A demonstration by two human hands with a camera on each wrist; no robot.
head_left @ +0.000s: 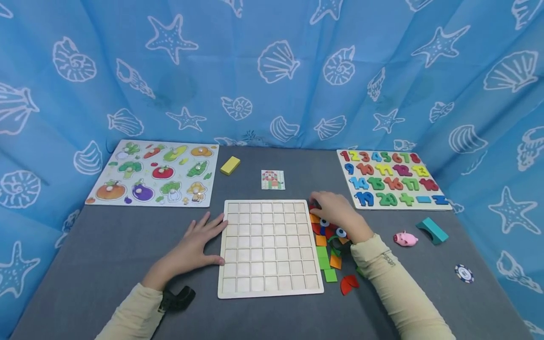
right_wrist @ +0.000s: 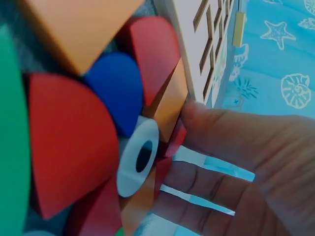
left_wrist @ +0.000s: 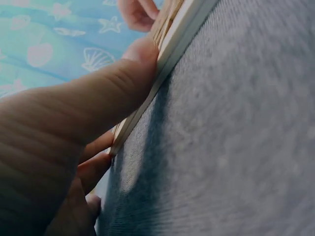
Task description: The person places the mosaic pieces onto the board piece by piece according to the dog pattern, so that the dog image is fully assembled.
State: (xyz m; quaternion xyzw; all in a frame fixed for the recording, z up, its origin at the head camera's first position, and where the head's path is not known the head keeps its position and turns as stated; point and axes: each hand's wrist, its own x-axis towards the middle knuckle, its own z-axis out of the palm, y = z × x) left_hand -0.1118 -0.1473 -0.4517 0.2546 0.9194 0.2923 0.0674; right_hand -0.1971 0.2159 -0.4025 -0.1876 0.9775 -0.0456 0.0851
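Observation:
A square wooden grid board [head_left: 272, 296] lies in front of the person. My left hand [head_left: 193, 250] has its fingers spread along the board's left edge; the thumb [left_wrist: 140, 54] presses against the rim in the left wrist view. At the board's upper right corner, my right hand [head_left: 335, 210] reaches into a pile of coloured pieces. The right wrist view shows its thumb [right_wrist: 197, 115] beside an orange piece [right_wrist: 170, 105] and its fingers by red pieces [right_wrist: 176, 140]. I cannot tell whether it pinches one. A round eye piece [right_wrist: 138, 157] and a blue piece [right_wrist: 118, 83] lie close by.
Green squares [head_left: 323, 257] and red quarter-circles [head_left: 349, 284] lie right of the board. Behind stand a small picture card [head_left: 273, 180], a yellow block [head_left: 230, 165], a vegetable puzzle [head_left: 148, 174] and a number puzzle [head_left: 393, 182]. A pink pig [head_left: 405, 238], teal arch [head_left: 432, 230] and poker chip [head_left: 464, 273] sit right.

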